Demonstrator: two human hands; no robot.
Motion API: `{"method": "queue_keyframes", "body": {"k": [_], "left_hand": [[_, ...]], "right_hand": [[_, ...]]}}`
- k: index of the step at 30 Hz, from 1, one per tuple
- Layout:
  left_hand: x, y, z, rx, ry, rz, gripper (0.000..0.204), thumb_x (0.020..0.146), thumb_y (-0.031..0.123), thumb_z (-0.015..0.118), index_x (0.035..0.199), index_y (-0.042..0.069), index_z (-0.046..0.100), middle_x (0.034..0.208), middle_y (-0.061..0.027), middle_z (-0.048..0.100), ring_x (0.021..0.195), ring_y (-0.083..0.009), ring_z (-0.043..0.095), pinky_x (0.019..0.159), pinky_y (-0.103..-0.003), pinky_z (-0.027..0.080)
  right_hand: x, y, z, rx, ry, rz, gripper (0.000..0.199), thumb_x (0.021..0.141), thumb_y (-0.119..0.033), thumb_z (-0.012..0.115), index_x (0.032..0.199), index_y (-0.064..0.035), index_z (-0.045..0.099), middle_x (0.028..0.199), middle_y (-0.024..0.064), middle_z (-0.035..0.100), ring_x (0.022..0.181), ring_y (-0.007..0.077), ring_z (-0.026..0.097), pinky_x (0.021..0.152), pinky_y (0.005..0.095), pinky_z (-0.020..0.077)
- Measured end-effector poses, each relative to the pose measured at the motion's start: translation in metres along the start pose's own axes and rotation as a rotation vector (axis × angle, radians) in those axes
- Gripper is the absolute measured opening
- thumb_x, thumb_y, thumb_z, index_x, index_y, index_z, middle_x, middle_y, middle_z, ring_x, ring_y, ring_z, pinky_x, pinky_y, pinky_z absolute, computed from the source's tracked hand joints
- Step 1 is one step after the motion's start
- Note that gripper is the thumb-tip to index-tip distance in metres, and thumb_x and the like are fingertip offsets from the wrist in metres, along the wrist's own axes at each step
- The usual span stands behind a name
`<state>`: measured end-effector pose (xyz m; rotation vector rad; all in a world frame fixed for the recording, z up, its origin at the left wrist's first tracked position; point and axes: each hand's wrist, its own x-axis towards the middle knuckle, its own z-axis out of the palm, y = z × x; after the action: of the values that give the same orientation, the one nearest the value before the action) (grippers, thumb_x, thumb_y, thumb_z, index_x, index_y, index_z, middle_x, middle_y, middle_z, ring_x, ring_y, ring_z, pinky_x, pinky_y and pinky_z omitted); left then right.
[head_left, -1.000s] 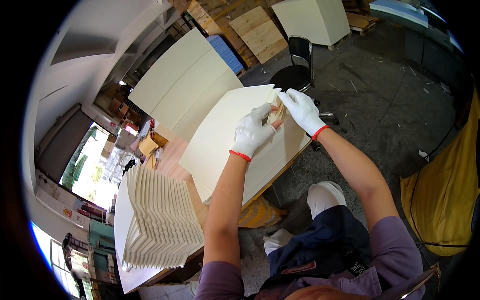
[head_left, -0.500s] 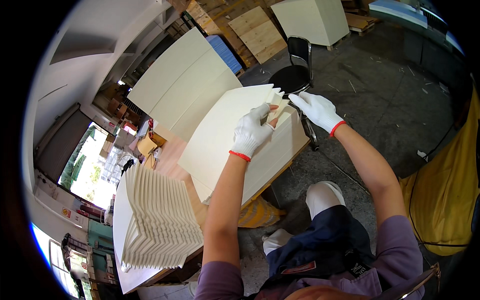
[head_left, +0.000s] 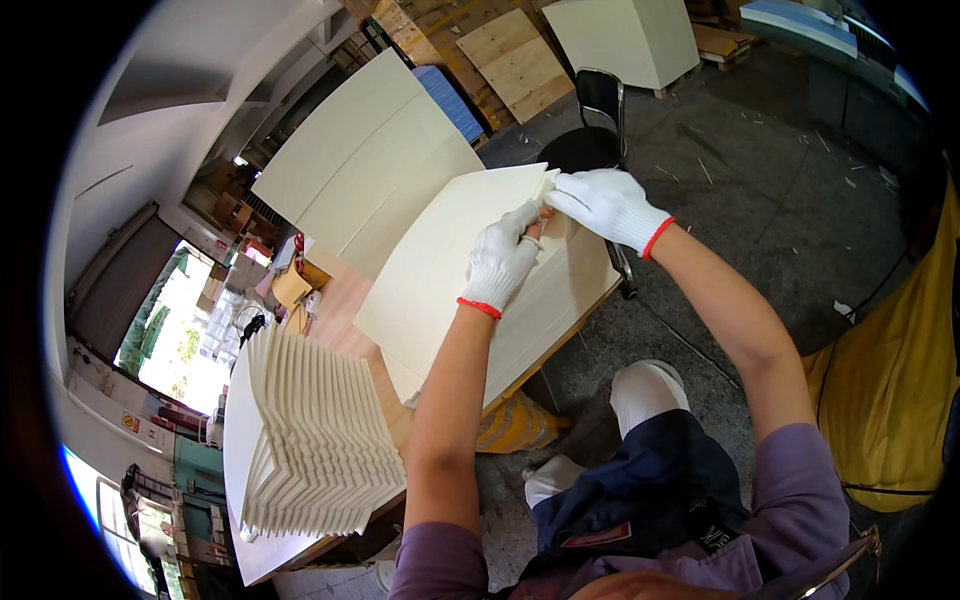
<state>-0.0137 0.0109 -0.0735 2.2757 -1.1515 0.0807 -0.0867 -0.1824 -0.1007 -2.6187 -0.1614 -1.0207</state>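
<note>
The right grip (head_left: 600, 208), in a white knit glove with a red cuff, closes thumb against fingers on the far right corner of the cream folded boards (head_left: 450, 240). The left grip (head_left: 503, 255), gloved alike (though some fingertips show bare), lies over their right-hand margin with its fingers curled at the edge. Whether it truly clamps the layers or only presses on them, I cannot tell, as the palm hides the contact. It seems set there to steady the layers, so that the corner can be handled without the pile sliding.

The boards lie at the right end of the surface (head_left: 345, 310), near its front edge, probably to put that corner within easy reach. At the left, a zigzag stack of folded card (head_left: 320, 430) stands close by the left forearm, its pleats nested together, likely so that the pieces keep in line. Behind the boards, a large creased cream panel (head_left: 370, 160) slants up; what bears it is hidden.

Past the right-hand end of the surface, the right arm has open room over the grey floor (head_left: 740, 200), where pale scraps lie. The black chair (head_left: 580, 150) stands just beyond the far corner and narrows the space there, while the yellow sheeting (head_left: 885, 400) hangs well apart, off the right elbow.
</note>
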Motion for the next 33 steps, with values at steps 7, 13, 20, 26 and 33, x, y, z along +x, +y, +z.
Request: {"method": "queue_keyframes", "body": {"k": [7,13,20,26,33], "left_hand": [[0.0,0.0,-0.002,-0.049,-0.001,0.019,0.028,0.095,0.029,0.06,0.119,0.018,0.068,0.1,-0.019,0.071,0.093,-0.033,0.069,0.084,-0.039,0.052],[0.0,0.007,-0.003,0.054,-0.04,-0.016,0.037,0.088,0.035,0.071,0.121,0.02,0.068,0.101,-0.0172,0.072,0.095,-0.0329,0.069,0.084,-0.04,0.052],[-0.001,0.01,-0.006,0.04,-0.055,-0.053,0.038,0.088,0.035,0.071,0.122,0.02,0.067,0.102,-0.0166,0.073,0.096,-0.0316,0.069,0.085,-0.039,0.052],[-0.003,0.016,-0.009,-0.014,-0.054,-0.066,0.036,0.088,0.034,0.071,0.121,0.019,0.069,0.101,-0.0158,0.073,0.094,-0.0293,0.069,0.084,-0.038,0.051],[-0.002,0.016,-0.011,-0.003,-0.06,-0.062,0.034,0.093,0.03,0.063,0.125,0.02,0.067,0.101,-0.0175,0.072,0.095,-0.0317,0.069,0.084,-0.039,0.051]], "right_hand": [[-0.005,-0.017,0.009,0.566,0.022,0.531,0.055,0.099,-0.053,0.041,0.095,-0.002,0.061,0.087,0.0198,0.064,0.084,0.0358,0.063,0.077,0.043,0.0454],[-0.012,-0.01,0.025,0.592,0.13,0.504,0.057,0.1,-0.054,0.038,0.092,-0.0013,0.059,0.081,0.0198,0.062,0.083,0.0384,0.061,0.076,0.0439,0.0444],[-0.013,-0.013,0.025,0.57,0.176,0.475,0.054,0.101,-0.051,0.039,0.091,-0.001,0.057,0.081,0.0221,0.059,0.083,0.0405,0.059,0.074,0.0448,0.044],[-0.013,-0.013,0.025,0.574,0.168,0.482,0.054,0.101,-0.051,0.039,0.09,-0.0008,0.056,0.079,0.0218,0.058,0.08,0.0409,0.059,0.072,0.0452,0.0437],[-0.012,-0.014,0.024,0.593,0.13,0.51,0.056,0.101,-0.054,0.04,0.088,-0.0017,0.055,0.075,0.0202,0.057,0.076,0.0379,0.059,0.071,0.0438,0.0439]]}}
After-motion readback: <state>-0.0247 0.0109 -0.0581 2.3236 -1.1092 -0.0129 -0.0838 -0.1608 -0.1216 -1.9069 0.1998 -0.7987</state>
